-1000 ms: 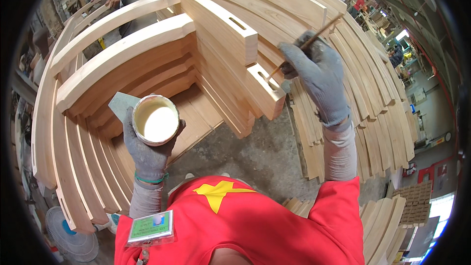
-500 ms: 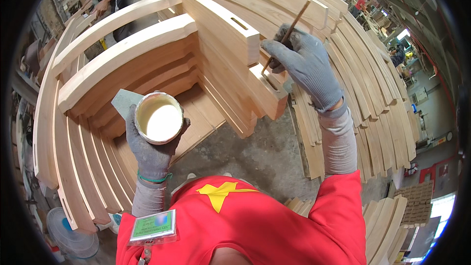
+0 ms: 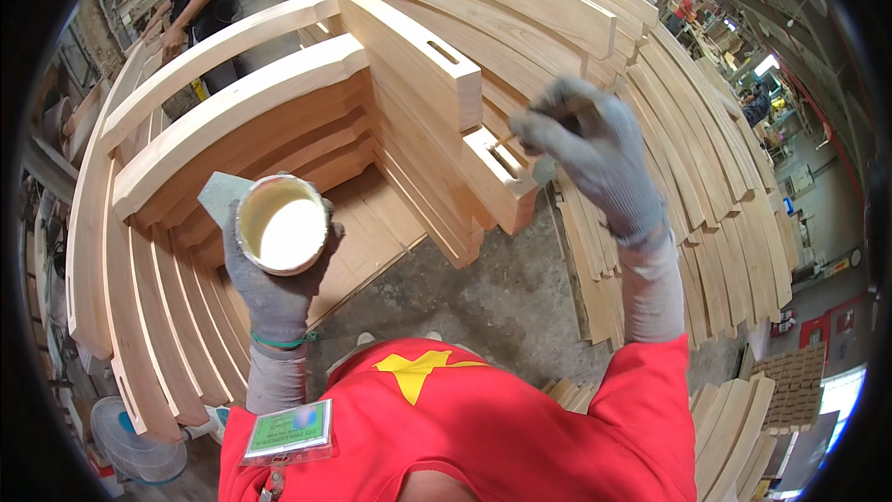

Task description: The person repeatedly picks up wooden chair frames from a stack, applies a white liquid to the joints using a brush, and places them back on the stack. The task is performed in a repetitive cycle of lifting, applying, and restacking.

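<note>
My left hand point(image 3: 265, 302), in a grey glove, is closed round a round cup point(image 3: 266, 207) of thick white liquid point(image 3: 294, 234), held tilted toward me. A flat grey-green piece point(image 3: 220, 193) sticks out beside the cup near that hand. My gloved right hand point(image 3: 595, 153), slightly blurred, pinches a thin wooden stick point(image 3: 503, 140). The stick's tip is at the slot point(image 3: 503, 164) cut in the end of a pale wooden piece point(image 3: 517, 195). Just above it, another curved wooden piece point(image 3: 471, 93) has a similar slot in its top edge.
Curved wooden frames point(image 3: 242, 112) stand stacked before me. More curved boards point(image 3: 688, 139) are piled at the right, with others point(image 3: 734, 428) at the lower right. A fan point(image 3: 139, 442) sits at the lower left. Another person point(image 3: 200, 0) stands at the far left.
My right hand has tilted the stick flatter, its tip still at the slot. The cup has shifted slightly left with my left hand. The other person has come further into view.
</note>
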`<state>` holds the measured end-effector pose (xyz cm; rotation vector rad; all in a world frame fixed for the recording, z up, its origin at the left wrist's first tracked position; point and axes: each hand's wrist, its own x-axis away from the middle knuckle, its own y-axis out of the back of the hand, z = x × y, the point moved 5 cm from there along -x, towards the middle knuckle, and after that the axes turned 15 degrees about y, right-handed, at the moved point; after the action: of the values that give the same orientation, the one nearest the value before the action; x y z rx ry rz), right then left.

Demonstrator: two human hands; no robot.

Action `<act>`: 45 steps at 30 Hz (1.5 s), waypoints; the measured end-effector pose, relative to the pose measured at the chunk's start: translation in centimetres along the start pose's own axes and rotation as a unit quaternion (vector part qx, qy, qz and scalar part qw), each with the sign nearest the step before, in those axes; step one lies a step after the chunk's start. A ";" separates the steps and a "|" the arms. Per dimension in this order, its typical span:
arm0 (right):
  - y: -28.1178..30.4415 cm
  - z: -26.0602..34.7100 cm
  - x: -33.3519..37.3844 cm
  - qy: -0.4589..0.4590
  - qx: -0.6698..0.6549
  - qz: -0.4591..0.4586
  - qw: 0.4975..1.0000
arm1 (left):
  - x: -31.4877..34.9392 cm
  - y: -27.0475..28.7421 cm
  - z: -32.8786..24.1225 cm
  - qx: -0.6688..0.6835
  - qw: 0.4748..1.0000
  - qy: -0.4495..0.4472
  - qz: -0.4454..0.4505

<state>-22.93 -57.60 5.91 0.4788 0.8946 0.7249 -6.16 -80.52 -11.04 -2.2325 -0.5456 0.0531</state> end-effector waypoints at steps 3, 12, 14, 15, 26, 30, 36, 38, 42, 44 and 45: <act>0.8 1.1 3.1 0.086 0.110 0.045 0.989 | -0.1 0.0 -1.4 0.123 0.990 0.023 0.060; 3.2 3.3 7.2 0.080 0.065 0.015 0.995 | -1.1 4.0 -6.8 0.113 0.988 -0.084 0.058; 3.2 3.8 8.0 0.089 0.096 -0.040 0.991 | -1.0 5.2 -7.8 0.120 0.985 -0.110 0.062; 3.3 3.4 8.7 0.088 0.089 -0.047 0.991 | -0.8 5.5 -8.1 0.128 0.983 -0.117 0.065; -7.6 -5.5 12.9 0.048 -0.051 -0.364 0.929 | 1.5 4.4 -4.8 0.196 0.979 -0.062 0.007; -9.3 -6.1 12.2 -0.015 0.084 -0.303 0.949 | 1.7 5.0 -4.1 0.208 0.977 -0.041 0.021; -9.3 -6.0 11.8 -0.028 0.095 -0.315 0.944 | 1.7 5.9 -3.2 0.216 0.976 -0.028 -0.007; -9.7 -6.1 11.6 -0.022 0.129 -0.335 0.933 | 1.9 6.0 -2.7 0.216 0.976 -0.016 -0.012; -9.8 -5.6 11.3 -0.007 0.099 -0.349 0.932 | 2.1 5.0 -2.4 0.230 0.973 0.002 -0.032; -9.6 -5.4 11.3 0.016 0.098 -0.357 0.929 | 2.1 4.6 -2.1 0.233 0.972 0.006 -0.031; -9.5 -5.3 11.3 0.028 0.098 -0.360 0.927 | 2.0 4.4 -2.1 0.231 0.973 0.006 -0.024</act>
<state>-19.22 -55.16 -9.11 0.2694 1.1093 -0.0272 -2.31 -83.69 -12.61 -1.7640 -0.5194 0.1282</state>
